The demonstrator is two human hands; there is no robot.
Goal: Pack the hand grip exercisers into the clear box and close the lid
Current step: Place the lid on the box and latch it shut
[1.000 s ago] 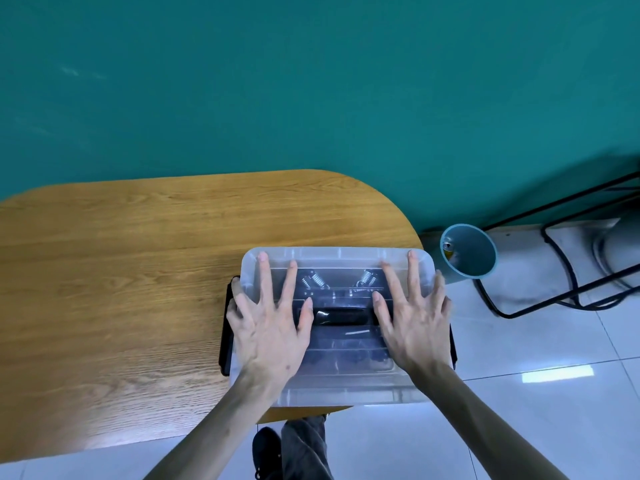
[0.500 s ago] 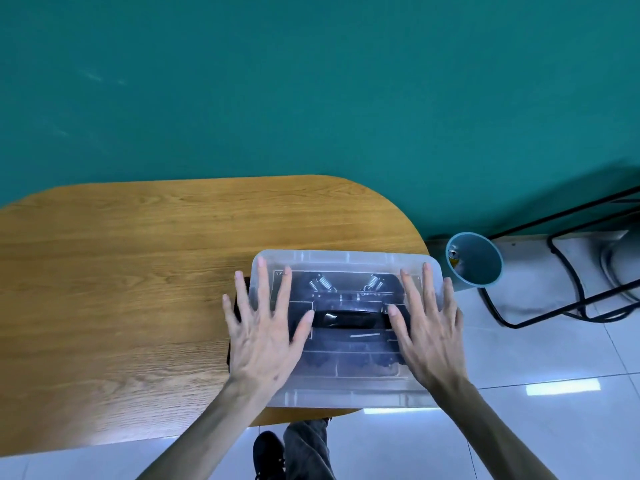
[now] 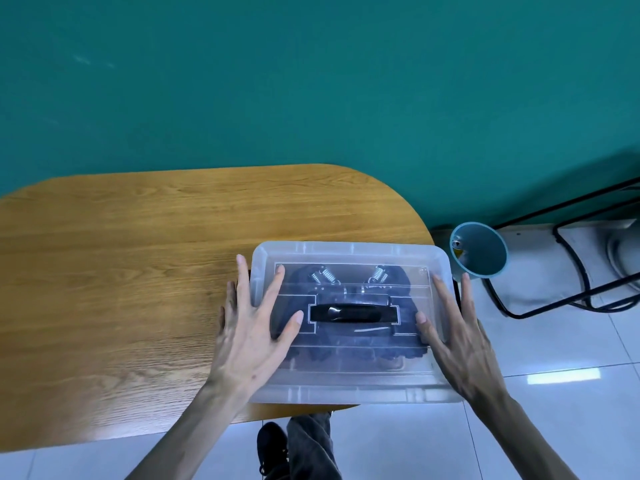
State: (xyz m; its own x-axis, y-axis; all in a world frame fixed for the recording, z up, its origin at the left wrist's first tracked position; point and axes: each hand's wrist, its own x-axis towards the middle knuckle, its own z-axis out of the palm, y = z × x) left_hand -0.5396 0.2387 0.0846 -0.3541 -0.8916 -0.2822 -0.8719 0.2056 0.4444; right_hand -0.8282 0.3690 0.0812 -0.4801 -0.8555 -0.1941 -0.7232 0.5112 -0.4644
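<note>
The clear box (image 3: 349,389) sits at the right end of the wooden table, with its see-through lid (image 3: 346,251) lying on top and a black handle (image 3: 353,313) in the lid's middle. Dark hand grip exercisers (image 3: 346,282) with metal springs show through the lid. My left hand (image 3: 252,327) lies flat and spread across the lid's left edge, partly over the table. My right hand (image 3: 457,334) rests flat on the lid's right edge. Neither hand holds anything.
The wooden table (image 3: 138,271) stretches left of the box, against a teal wall. A blue funnel-shaped bin (image 3: 479,251) and a black metal frame (image 3: 568,271) stand on the tiled floor to the right. My leg and shoe (image 3: 273,445) show below the table edge.
Both hands have slid outward from the middle of the lid to its left and right edges. The box has stayed in place.
</note>
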